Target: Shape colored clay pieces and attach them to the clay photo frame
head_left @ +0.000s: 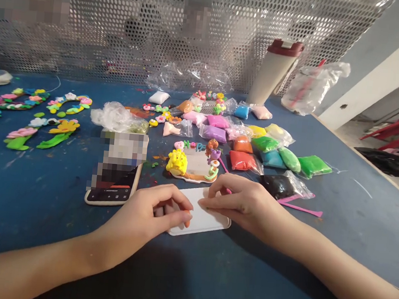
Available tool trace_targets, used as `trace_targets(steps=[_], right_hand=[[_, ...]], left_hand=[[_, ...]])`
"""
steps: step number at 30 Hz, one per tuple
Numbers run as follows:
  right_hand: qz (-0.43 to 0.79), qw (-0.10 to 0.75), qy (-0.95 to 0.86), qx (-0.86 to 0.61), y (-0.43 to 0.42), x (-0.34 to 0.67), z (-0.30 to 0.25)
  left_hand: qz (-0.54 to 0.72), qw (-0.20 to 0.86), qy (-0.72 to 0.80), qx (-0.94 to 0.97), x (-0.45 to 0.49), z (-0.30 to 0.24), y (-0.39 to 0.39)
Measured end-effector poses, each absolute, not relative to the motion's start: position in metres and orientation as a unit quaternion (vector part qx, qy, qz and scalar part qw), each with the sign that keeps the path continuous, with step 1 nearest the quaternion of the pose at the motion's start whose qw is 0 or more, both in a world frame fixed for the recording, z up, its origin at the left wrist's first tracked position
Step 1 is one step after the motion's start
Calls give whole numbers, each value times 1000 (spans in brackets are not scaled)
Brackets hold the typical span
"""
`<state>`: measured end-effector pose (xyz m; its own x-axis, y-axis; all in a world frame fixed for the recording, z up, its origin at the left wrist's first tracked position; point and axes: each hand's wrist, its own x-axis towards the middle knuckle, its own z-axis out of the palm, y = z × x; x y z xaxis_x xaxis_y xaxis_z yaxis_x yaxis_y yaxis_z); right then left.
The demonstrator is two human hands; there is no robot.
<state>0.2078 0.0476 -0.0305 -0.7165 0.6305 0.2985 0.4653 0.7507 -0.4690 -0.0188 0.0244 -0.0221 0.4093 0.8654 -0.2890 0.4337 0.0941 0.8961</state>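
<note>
Modelling board (207,222), white and thin with rounded corners, lies flat on the blue tabletop (37,200) between both hands. It looks stiff and light, probably smooth plastic, so it would likely skid before it bent. Its bare near edge, toward 6 o'clock from its middle, looks the easiest place to take hold.

Left hand (140,221) curls over the board's left end from 7 o'clock, its fingertips (187,217) on the surface. Right hand (247,205) reaches in from 3 o'clock, its fingers (216,193) at the far edge. The hands stand apart, one on each side, and neither plainly clamps the board; how firmly they press, I cannot tell.

Just past the board at 12 o'clock sits a clay plaque (194,167) carrying a yellow clay figure (176,162), soft-looking and fragile, and close enough to crowd any move that way. A phone (112,193) lies at 10 o'clock, partly blurred out. Bagged clay spreads toward 2 o'clock — a red bag (242,161), a black bag (278,186) — with a pink clay strip (301,209) just beside the black one.
</note>
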Motion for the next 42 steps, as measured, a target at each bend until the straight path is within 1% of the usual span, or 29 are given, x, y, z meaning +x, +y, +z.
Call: trace_targets(steps=[6,13,16,18,22,27,31,42], right_hand=[[199,199,-906,-315,41,211,-24],[231,223,-892,-320,38,211,-21],[246,219,-887,-322,38,210,-22],[266,223,-880,-325,37,210,-22],[331,270,-835,-347,36,208,-22],[447,344,-736,-375,34,204,-21],[506,348,-703,-359,32,201,-22],[509,343,-712,-341,26,195,-24]], left_hand=[[222,566,502,615,-18,-25,23],[238,580,511,588,-16,-25,23],[234,584,508,588,-17,-24,23],[245,571,514,591,-17,-23,22],[309,541,528,577,-15,-22,19],[334,617,498,510,-9,-21,15],[337,648,468,497,-4,-20,13],[347,660,451,491,-1,-21,13]])
